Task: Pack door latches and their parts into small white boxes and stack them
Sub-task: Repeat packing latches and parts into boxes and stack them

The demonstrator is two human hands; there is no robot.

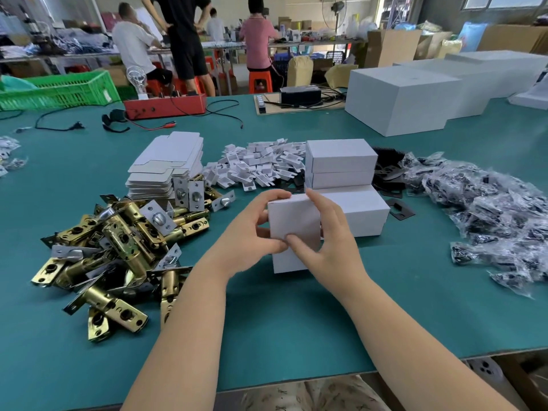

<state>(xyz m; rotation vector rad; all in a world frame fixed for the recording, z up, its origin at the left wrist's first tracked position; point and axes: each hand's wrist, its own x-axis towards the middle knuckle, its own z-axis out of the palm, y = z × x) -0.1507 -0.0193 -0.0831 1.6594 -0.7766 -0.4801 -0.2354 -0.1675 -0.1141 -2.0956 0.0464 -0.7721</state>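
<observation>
A small white box (292, 221) stands on end on the green table (296, 321) in front of me. My left hand (252, 229) grips its left side, thumb against the near face. My right hand (326, 238) holds its right side, fingers over the top edge and thumb on the near face. Behind it are closed white boxes: one (358, 212) lying flat and a stack of two (341, 163). A heap of brass door latches (118, 247) lies to the left.
Flat unfolded box blanks (166, 164) are stacked beyond the latches. A pile of white card inserts (258, 166) sits mid-table, black plates (388, 176) and bagged parts (489, 215) to the right. Large white cartons (400, 99), a red tray (166, 106) and cables lie farther back. People work beyond.
</observation>
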